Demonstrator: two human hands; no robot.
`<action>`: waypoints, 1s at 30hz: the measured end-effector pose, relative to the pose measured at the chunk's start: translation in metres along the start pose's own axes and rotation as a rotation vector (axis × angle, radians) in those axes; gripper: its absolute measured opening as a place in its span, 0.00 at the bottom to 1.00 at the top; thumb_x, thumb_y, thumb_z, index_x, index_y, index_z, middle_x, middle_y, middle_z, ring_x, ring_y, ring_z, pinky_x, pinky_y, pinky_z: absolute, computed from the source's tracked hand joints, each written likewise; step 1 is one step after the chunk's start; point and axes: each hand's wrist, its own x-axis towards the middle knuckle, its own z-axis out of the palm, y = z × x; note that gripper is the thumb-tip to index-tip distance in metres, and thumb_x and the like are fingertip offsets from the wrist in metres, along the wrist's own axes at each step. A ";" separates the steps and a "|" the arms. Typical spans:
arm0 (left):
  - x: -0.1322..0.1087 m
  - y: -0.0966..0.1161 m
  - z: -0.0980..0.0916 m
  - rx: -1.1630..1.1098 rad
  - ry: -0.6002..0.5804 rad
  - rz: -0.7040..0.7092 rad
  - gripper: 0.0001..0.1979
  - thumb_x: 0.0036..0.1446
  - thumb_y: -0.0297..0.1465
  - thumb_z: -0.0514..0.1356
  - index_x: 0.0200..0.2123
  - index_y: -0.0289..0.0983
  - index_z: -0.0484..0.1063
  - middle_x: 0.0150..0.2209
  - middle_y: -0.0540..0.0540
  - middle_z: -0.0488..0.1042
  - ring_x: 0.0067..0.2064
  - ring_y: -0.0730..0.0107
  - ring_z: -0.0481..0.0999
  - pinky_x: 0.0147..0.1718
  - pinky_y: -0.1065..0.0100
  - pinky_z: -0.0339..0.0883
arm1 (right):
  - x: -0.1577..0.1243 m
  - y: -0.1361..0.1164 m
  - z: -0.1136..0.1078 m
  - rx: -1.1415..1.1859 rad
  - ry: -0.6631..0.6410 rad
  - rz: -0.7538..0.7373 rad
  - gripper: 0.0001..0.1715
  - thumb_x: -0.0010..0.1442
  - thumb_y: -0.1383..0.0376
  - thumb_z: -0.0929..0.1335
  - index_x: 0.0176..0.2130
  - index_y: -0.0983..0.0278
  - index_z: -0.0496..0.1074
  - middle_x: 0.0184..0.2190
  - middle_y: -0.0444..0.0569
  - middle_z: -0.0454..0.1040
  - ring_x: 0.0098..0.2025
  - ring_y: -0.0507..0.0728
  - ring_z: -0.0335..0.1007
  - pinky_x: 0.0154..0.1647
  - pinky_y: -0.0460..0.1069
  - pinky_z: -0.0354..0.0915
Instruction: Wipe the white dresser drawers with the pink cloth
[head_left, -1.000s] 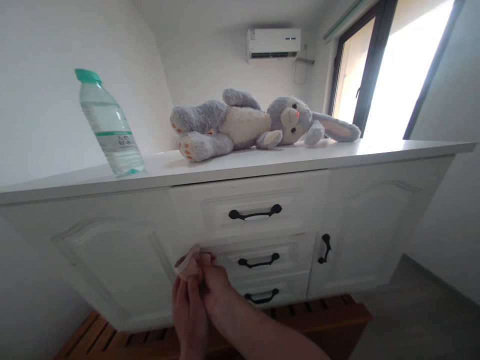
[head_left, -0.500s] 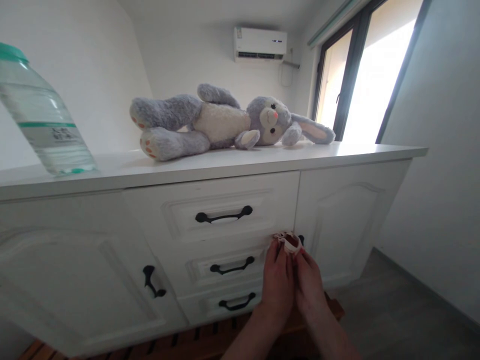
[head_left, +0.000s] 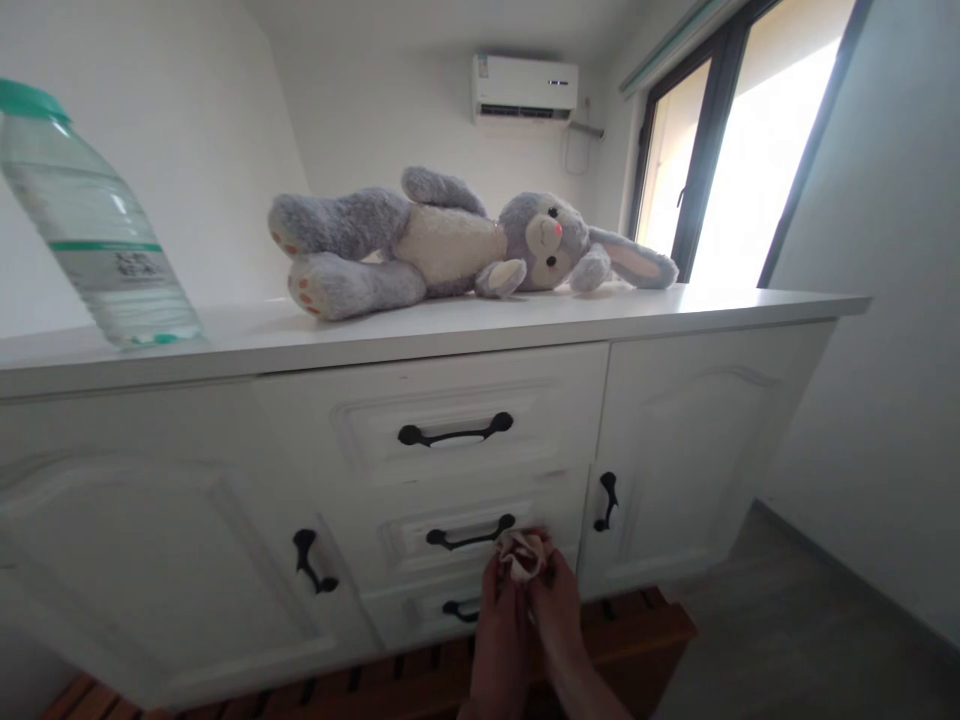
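A small crumpled wad (head_left: 523, 553), pale with a pinkish tint, is pinched between both hands low in front of the cabinet (head_left: 187, 520), just right of the middle drawer's handle (head_left: 470, 534); what it is made of cannot be told. The left hand (head_left: 501, 630) and right hand (head_left: 559, 615) press side by side, their fingers (head_left: 501, 578) closed together on the wad from below, knuckles toward the camera. Below the wad, partly hidden by the left hand, is the lowest drawer's handle (head_left: 459, 609). Above the wad the top drawer carries a black handle (head_left: 455, 432), and right of the drawers a door has an upright black handle (head_left: 606, 500); a like handle (head_left: 309, 562) sits on the left door. On the cabinet's top a grey plush rabbit (head_left: 450, 243) lies on its side, feet left, ears right. Well left of the rabbit stands a water bottle (head_left: 94, 235) with a green cap. Behind the rabbit, high on the wall, hangs an air conditioner (head_left: 525, 88); right of it is a dark-framed window (head_left: 739, 150). Under the cabinet runs a slatted wooden base (head_left: 622, 630).
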 end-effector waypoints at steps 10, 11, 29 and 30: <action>-0.016 -0.060 -0.174 0.400 0.325 -0.091 0.21 0.64 0.38 0.53 0.51 0.32 0.78 0.60 0.26 0.68 0.60 0.41 0.76 0.59 0.39 0.71 | -0.068 0.014 0.180 0.127 -0.226 0.155 0.13 0.46 0.58 0.73 0.30 0.64 0.72 0.28 0.50 0.79 0.31 0.59 0.75 0.30 0.49 0.69; -0.013 -0.050 -0.182 0.434 0.360 -0.055 0.21 0.65 0.37 0.53 0.51 0.33 0.78 0.61 0.27 0.66 0.59 0.44 0.77 0.58 0.41 0.73 | -0.074 0.005 0.190 0.162 -0.248 0.169 0.13 0.47 0.58 0.73 0.30 0.64 0.72 0.27 0.49 0.78 0.31 0.59 0.75 0.29 0.49 0.69; -0.030 0.021 -0.095 0.416 0.302 0.420 0.23 0.61 0.23 0.58 0.59 0.40 0.69 0.54 0.39 0.79 0.57 0.64 0.77 0.54 0.64 0.76 | 0.017 -0.061 -0.009 -1.062 0.199 -1.190 0.18 0.71 0.60 0.60 0.51 0.67 0.71 0.43 0.60 0.79 0.43 0.65 0.75 0.41 0.58 0.72; -0.032 0.018 -0.086 0.397 0.286 0.413 0.24 0.62 0.22 0.57 0.60 0.41 0.68 0.55 0.38 0.79 0.58 0.64 0.77 0.56 0.63 0.75 | 0.018 -0.056 -0.001 -1.075 0.161 -1.195 0.17 0.71 0.61 0.60 0.51 0.67 0.71 0.43 0.59 0.79 0.44 0.64 0.76 0.42 0.58 0.72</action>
